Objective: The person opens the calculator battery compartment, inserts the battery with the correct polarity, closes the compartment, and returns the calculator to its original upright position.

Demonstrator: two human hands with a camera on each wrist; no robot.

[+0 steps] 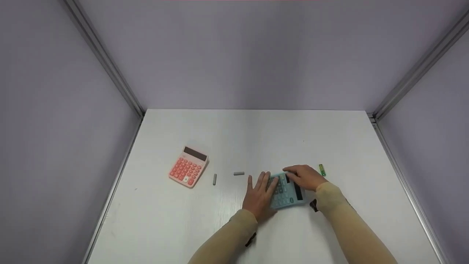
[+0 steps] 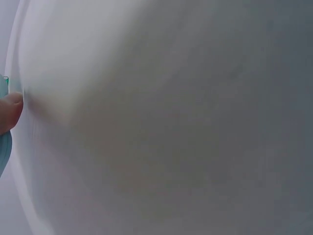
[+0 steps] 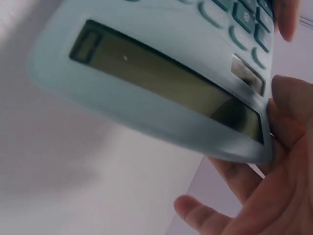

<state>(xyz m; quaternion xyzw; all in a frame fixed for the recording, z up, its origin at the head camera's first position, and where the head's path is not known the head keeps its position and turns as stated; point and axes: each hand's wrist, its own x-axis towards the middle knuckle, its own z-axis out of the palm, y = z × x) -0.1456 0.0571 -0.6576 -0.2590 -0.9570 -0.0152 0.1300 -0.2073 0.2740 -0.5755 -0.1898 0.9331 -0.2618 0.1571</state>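
Observation:
A light blue calculator (image 1: 287,198) lies turned sideways between both hands, its display toward the right. Across its keypad end, my left hand (image 1: 258,198) grips it with spread fingers at the far side and the thumb (image 2: 10,110) at the near edge. My right hand (image 1: 306,176) holds the far display-end corner, with the thumb (image 3: 293,98) at the edge. In the right wrist view the display (image 3: 161,78) reads 0, and the calculator looks tilted. Whether it touches the table cannot be told.
A pink calculator (image 1: 188,167) lies at the left on the white table (image 1: 234,132). Two small grey cylinders (image 1: 214,179) are between the calculators, one upright in view and one crosswise. A green battery (image 1: 322,169) lies beyond the right hand. Walls enclose the sides and back.

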